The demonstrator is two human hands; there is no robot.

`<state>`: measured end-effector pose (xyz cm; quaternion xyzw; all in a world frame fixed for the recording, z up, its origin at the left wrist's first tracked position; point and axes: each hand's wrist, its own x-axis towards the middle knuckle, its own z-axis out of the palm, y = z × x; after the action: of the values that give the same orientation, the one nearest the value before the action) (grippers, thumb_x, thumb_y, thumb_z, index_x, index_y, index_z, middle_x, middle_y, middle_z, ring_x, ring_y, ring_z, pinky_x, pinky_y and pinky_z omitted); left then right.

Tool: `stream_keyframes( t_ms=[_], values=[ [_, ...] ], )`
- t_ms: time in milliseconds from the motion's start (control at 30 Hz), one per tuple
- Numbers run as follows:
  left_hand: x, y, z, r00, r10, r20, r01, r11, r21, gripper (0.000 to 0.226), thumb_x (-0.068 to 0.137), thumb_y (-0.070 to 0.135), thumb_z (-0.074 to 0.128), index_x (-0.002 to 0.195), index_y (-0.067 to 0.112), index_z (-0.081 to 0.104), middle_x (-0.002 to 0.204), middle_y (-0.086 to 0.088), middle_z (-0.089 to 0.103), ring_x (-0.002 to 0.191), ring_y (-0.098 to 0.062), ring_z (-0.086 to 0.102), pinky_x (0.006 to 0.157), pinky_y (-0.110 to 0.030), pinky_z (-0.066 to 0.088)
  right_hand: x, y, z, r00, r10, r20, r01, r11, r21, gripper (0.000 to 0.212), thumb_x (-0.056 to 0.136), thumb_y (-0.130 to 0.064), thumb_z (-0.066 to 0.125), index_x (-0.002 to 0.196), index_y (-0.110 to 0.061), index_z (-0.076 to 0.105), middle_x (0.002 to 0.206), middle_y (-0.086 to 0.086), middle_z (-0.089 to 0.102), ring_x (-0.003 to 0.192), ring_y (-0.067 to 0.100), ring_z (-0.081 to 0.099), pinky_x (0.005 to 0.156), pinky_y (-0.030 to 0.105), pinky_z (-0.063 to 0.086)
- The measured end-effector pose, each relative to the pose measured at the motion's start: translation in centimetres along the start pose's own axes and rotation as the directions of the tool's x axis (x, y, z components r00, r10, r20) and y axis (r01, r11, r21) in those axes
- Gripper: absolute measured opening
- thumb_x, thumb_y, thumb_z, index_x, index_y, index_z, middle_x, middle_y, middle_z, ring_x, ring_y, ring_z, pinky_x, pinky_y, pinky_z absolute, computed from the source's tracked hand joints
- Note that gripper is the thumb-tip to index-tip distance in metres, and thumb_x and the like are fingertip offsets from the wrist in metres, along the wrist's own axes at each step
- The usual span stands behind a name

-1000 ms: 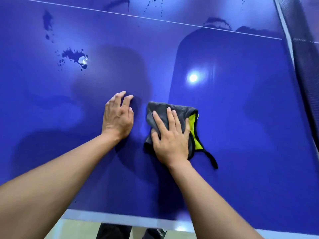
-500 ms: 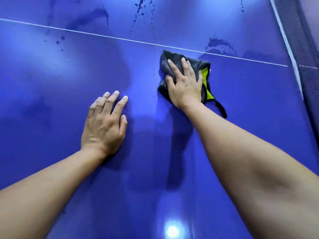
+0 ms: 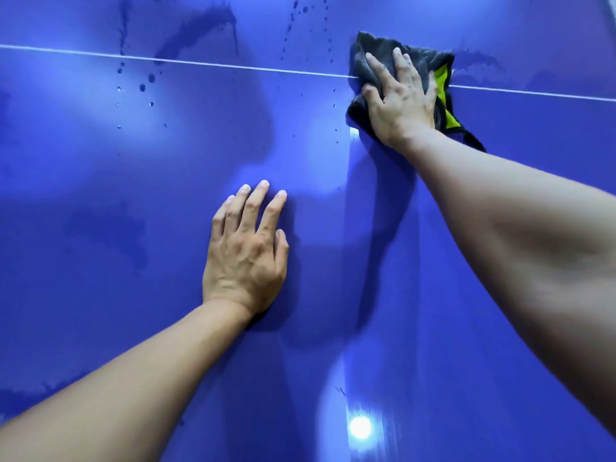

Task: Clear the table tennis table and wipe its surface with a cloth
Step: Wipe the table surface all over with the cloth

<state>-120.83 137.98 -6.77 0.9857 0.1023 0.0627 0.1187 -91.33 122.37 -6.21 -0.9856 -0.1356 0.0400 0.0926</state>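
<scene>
Nearest, the left hand [image 3: 245, 258] is lying flat on the blue table tennis table [image 3: 100, 328], fingers straight and a little spread, holding nothing; it seems to be carrying some of the person's weight. The top is looking wet and glossy around it, so this palm could be slipping if more weight comes on it. Farther out, the right hand [image 3: 403, 105] is pressing the grey microfibre cloth [image 3: 363, 51] onto the table with extended fingers, not gripping it. The cloth is sitting across the white line [image 3: 200, 63]. With the arm stretched so far, the pressure is probably getting weak, and the folded cloth — its yellow-green side is showing beside the little finger — could be bunching or sliding out from under the palm. Left of the right hand and beyond the left hand, dark droplets [image 3: 142, 87] are lying, and beyond them a long wet smear [image 3: 200, 23]. A narrow stroke risks leaving these behind.
</scene>
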Motion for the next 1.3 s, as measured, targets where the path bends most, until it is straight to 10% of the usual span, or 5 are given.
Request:
stream_keyframes(
  t_ms=[433, 967, 1300],
  values=[
    [-1.8, 1.3, -1.2, 0.997, -0.020, 0.070, 0.015, 0.997, 0.073, 0.050, 0.103, 0.021, 0.030, 0.150, 0.009, 0.036, 0.161, -0.010, 0.032, 0.150, -0.030, 0.026, 0.123, -0.038, 0.014, -23.5, -2.9, 2.2, 0.963, -0.267, -0.016, 0.267, 0.964, -0.001, 0.057, 0.101, -0.051, 0.026, 0.158, -0.047, 0.026, 0.171, 0.002, 0.013, 0.158, 0.015, 0.009, 0.125, 0.056, -0.001],
    [-31.1, 5.4, -5.4, 0.995, -0.053, 0.082, 0.054, 0.998, -0.008, 0.048, 0.099, 0.011, 0.044, 0.146, 0.004, 0.045, 0.159, -0.015, 0.036, 0.146, -0.033, 0.035, 0.122, -0.043, 0.022, -60.3, -4.4, 3.8, 0.942, -0.329, -0.063, 0.333, 0.941, 0.067, 0.062, 0.097, -0.042, 0.046, 0.157, -0.035, 0.037, 0.168, 0.010, 0.024, 0.157, 0.021, 0.017, 0.124, 0.061, 0.007],
    [-42.6, 8.6, -4.8, 0.989, -0.136, 0.054, 0.145, 0.964, -0.222, 0.053, 0.097, 0.017, 0.028, 0.142, -0.002, 0.049, 0.152, -0.017, 0.046, 0.145, -0.035, 0.038, 0.117, -0.052, 0.034, -66.7, -5.3, 5.0, 0.963, -0.236, -0.134, 0.250, 0.963, 0.098, 0.062, 0.095, -0.043, 0.049, 0.156, -0.036, 0.040, 0.168, 0.008, 0.027, 0.157, 0.019, 0.016, 0.123, 0.062, 0.011]
  ],
)
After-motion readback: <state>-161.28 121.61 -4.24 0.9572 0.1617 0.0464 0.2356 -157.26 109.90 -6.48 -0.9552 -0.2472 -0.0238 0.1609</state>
